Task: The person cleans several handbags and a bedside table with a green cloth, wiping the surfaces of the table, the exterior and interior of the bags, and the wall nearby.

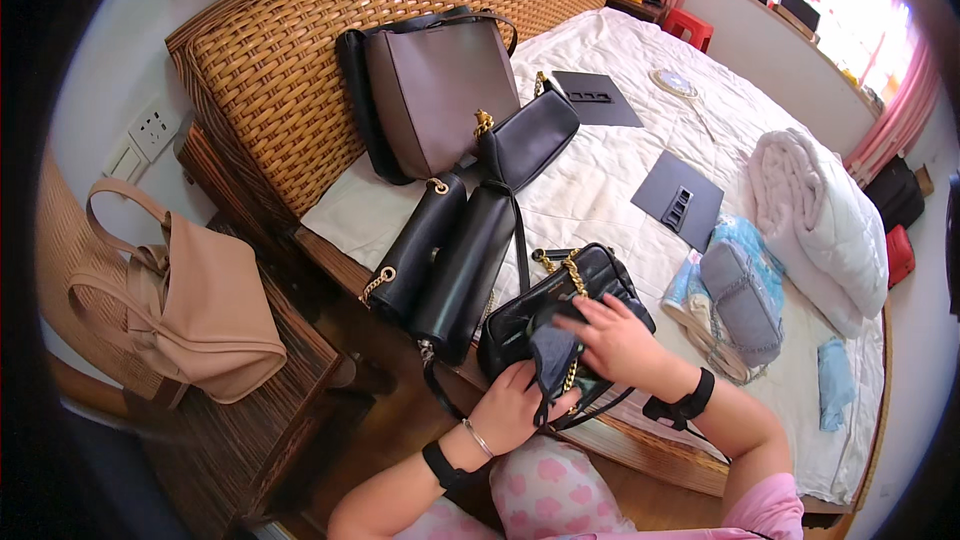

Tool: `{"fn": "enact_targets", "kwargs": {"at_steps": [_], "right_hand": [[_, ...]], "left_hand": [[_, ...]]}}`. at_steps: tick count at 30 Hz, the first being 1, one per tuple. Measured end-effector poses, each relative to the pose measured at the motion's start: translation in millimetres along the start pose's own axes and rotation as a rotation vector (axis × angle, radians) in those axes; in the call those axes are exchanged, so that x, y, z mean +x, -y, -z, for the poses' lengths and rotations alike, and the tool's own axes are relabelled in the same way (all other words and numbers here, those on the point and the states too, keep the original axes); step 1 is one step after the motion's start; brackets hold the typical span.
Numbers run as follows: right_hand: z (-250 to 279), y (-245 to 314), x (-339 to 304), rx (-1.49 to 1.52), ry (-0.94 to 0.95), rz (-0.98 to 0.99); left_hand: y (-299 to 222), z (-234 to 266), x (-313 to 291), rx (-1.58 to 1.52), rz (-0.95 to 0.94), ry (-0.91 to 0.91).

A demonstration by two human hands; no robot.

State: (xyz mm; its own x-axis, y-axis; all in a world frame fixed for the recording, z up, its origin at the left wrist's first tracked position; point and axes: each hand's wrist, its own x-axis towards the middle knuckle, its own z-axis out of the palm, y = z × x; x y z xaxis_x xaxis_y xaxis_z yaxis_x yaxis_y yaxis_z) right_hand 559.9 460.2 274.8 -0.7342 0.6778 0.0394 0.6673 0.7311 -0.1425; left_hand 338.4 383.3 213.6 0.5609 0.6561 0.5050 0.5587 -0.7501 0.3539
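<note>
Near the bed's front edge lies a black handbag (510, 332) with a gold chain strap (574, 270). A small dark grey, cloth-like piece (553, 356) with thin black loops is held over it; its exact kind is unclear. My left hand (508, 406) is closed around this piece's lower end, at the bag's near side. My right hand (622, 342) rests over the bag beside the chain, fingers stretched out and slightly blurred at the tips. Two long black bags, one a chain bag (425, 240) and the other a smooth bag (468, 275), lie just left of it.
Against the woven headboard (290, 70) stands a taupe bag (440, 90), with a black bag (530, 135) before it. A beige handbag (215, 300) sits on the wooden nightstand (230, 450). Right are a dark card (655, 195), a denim bag (742, 290) and a folded quilt (815, 220).
</note>
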Motion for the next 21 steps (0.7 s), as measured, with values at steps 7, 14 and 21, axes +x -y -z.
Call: {"fn": "enact_targets", "kwargs": {"at_steps": [7,14,21], "right_hand": [[12.7,-56.5,12.8,-0.124,-0.420,-0.377],[17.5,9.5,63.2,0.233,-0.233,0.090],[31.4,22.9,97.0,0.147,0.076,0.137]], "left_hand": [[-6.2,10.6,3.5,0.079,-0.114,-0.016],[18.6,34.5,-5.8,0.126,0.032,0.093],[32.1,15.9,-17.7,0.134,0.045,0.119]]}}
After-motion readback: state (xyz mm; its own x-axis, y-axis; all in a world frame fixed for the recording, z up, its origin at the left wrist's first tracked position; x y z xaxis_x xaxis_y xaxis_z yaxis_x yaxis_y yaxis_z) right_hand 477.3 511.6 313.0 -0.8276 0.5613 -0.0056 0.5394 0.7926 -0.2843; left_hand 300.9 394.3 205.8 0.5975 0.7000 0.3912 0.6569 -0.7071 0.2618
